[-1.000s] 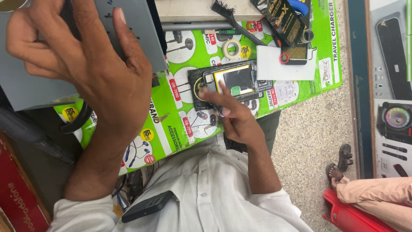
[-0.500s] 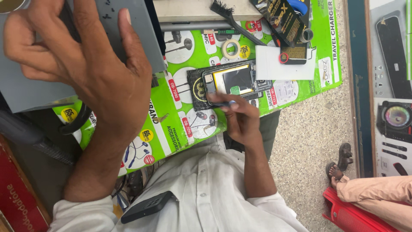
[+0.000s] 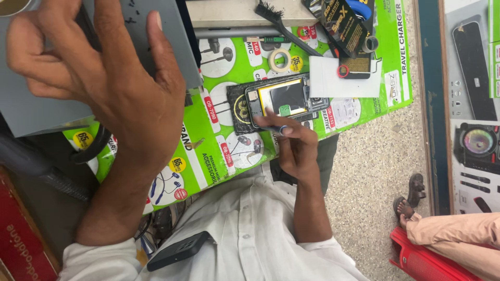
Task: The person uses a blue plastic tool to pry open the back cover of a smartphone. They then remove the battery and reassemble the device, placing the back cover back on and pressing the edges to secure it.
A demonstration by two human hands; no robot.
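1. Fingers of the left hand (image 3: 112, 86) are spread wide, holding nothing, raised over a grey panel (image 3: 47, 104) behind them.
2. Right of those fingers, the right hand (image 3: 291, 148) pinches a small blue-tipped tool (image 3: 281, 128) narrowly between its fingertips.
3. Just above the tool's tip lies the opened phone (image 3: 284, 99) on a dark mat (image 3: 238, 110).
4. Farther right sits a white card (image 3: 333, 86); above, a tape roll (image 3: 279, 60) and a brush (image 3: 276, 22).

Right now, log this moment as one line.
left hand: raised, fingers spread, empty | right hand: holding small tool on opened phone | phone on black mat, green poster
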